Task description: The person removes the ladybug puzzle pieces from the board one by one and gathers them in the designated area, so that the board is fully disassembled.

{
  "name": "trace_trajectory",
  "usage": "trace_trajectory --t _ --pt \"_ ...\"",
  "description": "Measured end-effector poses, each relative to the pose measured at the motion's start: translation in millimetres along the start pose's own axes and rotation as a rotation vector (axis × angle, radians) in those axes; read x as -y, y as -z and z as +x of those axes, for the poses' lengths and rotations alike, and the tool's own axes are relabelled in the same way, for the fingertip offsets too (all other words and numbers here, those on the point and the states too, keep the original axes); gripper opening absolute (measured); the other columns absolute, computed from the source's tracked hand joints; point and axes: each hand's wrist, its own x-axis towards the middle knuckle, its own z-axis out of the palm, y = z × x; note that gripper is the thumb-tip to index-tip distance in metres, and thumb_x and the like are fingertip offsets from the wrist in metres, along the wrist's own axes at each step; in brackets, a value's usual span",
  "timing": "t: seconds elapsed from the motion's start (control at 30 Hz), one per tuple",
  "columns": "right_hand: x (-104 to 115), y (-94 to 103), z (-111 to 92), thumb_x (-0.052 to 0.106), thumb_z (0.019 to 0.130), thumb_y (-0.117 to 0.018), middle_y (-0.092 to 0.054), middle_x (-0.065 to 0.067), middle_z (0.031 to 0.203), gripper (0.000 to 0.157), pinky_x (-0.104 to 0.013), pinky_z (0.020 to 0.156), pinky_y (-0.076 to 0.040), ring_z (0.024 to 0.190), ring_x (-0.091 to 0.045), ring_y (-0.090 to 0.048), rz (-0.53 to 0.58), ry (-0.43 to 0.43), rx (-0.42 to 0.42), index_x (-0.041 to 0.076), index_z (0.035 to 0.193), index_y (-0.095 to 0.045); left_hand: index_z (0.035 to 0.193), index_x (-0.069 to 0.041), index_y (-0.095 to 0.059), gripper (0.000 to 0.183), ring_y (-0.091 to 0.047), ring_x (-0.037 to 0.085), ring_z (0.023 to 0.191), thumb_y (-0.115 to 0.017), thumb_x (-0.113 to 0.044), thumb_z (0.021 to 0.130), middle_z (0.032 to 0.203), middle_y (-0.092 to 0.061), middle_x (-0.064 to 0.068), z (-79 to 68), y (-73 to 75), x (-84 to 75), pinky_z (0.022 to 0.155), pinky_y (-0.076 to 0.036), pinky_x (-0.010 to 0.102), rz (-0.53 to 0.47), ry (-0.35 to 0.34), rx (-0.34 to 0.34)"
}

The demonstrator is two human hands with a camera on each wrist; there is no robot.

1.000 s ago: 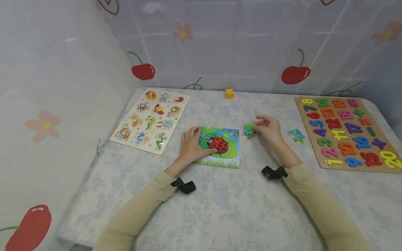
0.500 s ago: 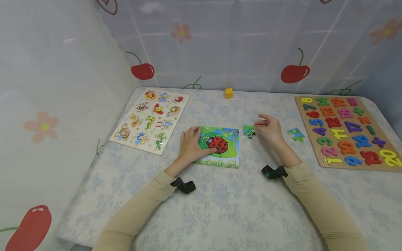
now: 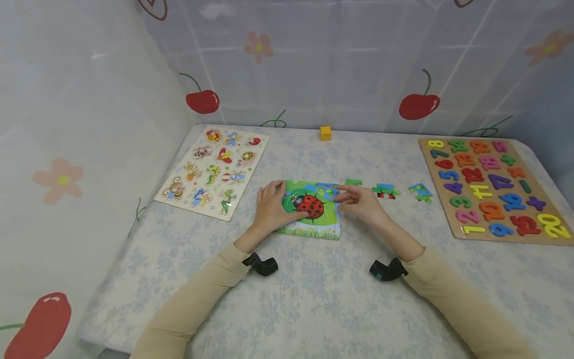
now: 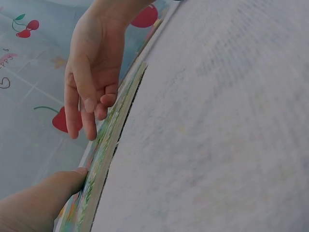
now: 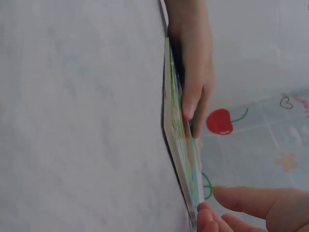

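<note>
A square ladybug jigsaw puzzle [image 3: 314, 232] lies flat on the table in front of the person. The left hand [image 3: 271, 206] holds it at its left side, with the thumb across the ladybug picture and the fingers by the upper left edge. At the upper right edge is the right hand [image 3: 361, 204], its fingertips touching or just over the puzzle. Nothing shows between its loosely bent fingers in the left wrist view. Just beyond it, a green piece [image 3: 354, 182] is partly hidden. A red, blue and green piece [image 3: 386, 191] and a blue-green piece [image 3: 421, 193] lie farther right.
At the left lies an insect picture board [image 3: 213, 174]. A wooden number board [image 3: 489, 189] lies at the right, filled with coloured numerals. Near the back edge stands a small yellow cube [image 3: 325, 133]. Patterned curtains hang behind and along the left side.
The right hand has left the green piece and moved left to the puzzle's right edge. A red, blue and green piece has come into view. The left hand stays put.
</note>
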Motion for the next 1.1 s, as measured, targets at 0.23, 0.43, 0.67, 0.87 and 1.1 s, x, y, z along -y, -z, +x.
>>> trace_trajectory --t 0.23,0.43,0.67,0.87,1.1 --pt "-5 -12.4 -2 0.0 0.083 -0.068 -0.061 -0.025 0.123 0.061 -0.016 0.071 -0.05 0.084 -0.006 -0.059 0.001 0.048 -0.019 0.0 0.14 -0.046 0.148 -0.002 -0.031 0.107 -0.029 0.029 0.14 -0.076 -0.058 0.07 0.149 -0.034 0.012 0.5 0.8 0.5 0.118 -0.01 0.056 -0.002 -0.009 0.001" --pt "-8 -18.3 -2 -0.003 0.079 -0.072 -0.063 -0.024 0.119 0.063 -0.019 0.069 -0.047 0.085 -0.021 -0.057 -0.127 0.157 -0.021 -0.003 0.137 -0.047 0.148 -0.001 -0.031 0.106 -0.029 0.03 0.14 -0.076 -0.058 0.07 0.149 -0.034 0.013 -0.1 1.9 0.0 0.118 -0.01 0.056 -0.008 -0.005 0.003" --pt "-11 -21.4 -1 -0.007 0.077 -0.072 -0.062 -0.024 0.117 0.059 -0.021 0.069 -0.046 0.089 -0.026 -0.055 -0.137 0.183 -0.034 -0.003 0.132 -0.051 0.147 -0.001 -0.033 0.105 -0.031 0.031 0.139 -0.075 -0.059 0.07 0.148 -0.035 0.013 -0.3 0.7 0.2 0.118 -0.012 0.057 0.004 -0.014 -0.008" --pt "-13 -24.6 -1 -0.008 0.078 -0.07 -0.059 -0.021 0.114 0.051 -0.026 0.074 -0.047 0.097 -0.031 -0.056 -0.134 0.211 -0.069 -0.001 0.127 -0.057 0.148 -0.002 -0.032 0.105 -0.031 0.031 0.139 -0.075 -0.059 0.07 0.148 -0.035 0.013 -0.1 -0.3 1.1 0.118 -0.013 0.057 0.012 -0.01 -0.007" --pt "-14 -24.6 0 -0.012 0.083 -0.062 -0.06 -0.024 0.111 0.039 -0.016 0.074 -0.051 0.089 -0.025 -0.064 0.018 0.165 -0.145 -0.003 0.121 -0.06 0.148 -0.002 -0.031 0.105 -0.031 0.031 0.139 -0.075 -0.058 0.07 0.148 -0.035 0.013 -0.8 0.5 0.4 0.118 -0.012 0.057 0.014 -0.01 -0.002"
